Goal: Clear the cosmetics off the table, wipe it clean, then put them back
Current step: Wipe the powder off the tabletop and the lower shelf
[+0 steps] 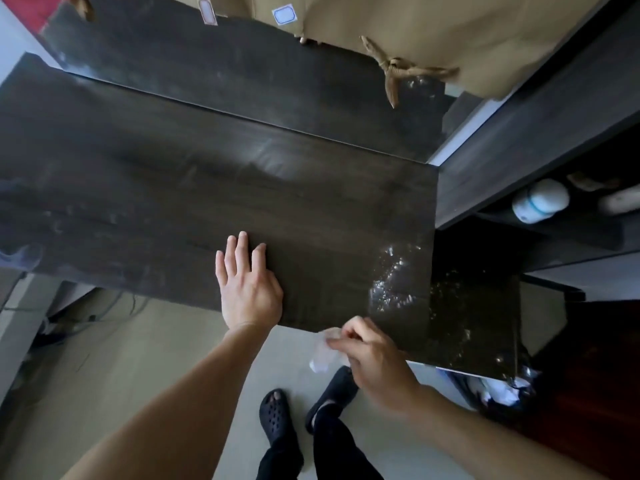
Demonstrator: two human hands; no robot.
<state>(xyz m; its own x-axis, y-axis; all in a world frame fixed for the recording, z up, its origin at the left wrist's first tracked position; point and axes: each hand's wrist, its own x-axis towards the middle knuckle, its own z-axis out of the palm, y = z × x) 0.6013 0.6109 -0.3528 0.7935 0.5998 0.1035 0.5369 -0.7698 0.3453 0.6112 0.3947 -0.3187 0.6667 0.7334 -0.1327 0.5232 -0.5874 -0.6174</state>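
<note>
The dark wooden table [173, 188] fills the middle of the view, with nothing standing on its top. My left hand [247, 282] rests flat on it near the front edge, fingers straight. My right hand [372, 355] pinches a crumpled white tissue [323, 353] just off the front edge, to the right of the left hand. A white cosmetic bottle with a blue band [540, 200] lies on a dark shelf to the right, with another pale item [620, 199] blurred beside it.
A mirror [242, 64] stands behind the table and reflects its top. A tan cloth with a knotted cord [398, 69] hangs at the back right. A glossy dark lower surface [478, 313] adjoins the table's right end. My feet in black sandals [277, 415] stand on the pale floor.
</note>
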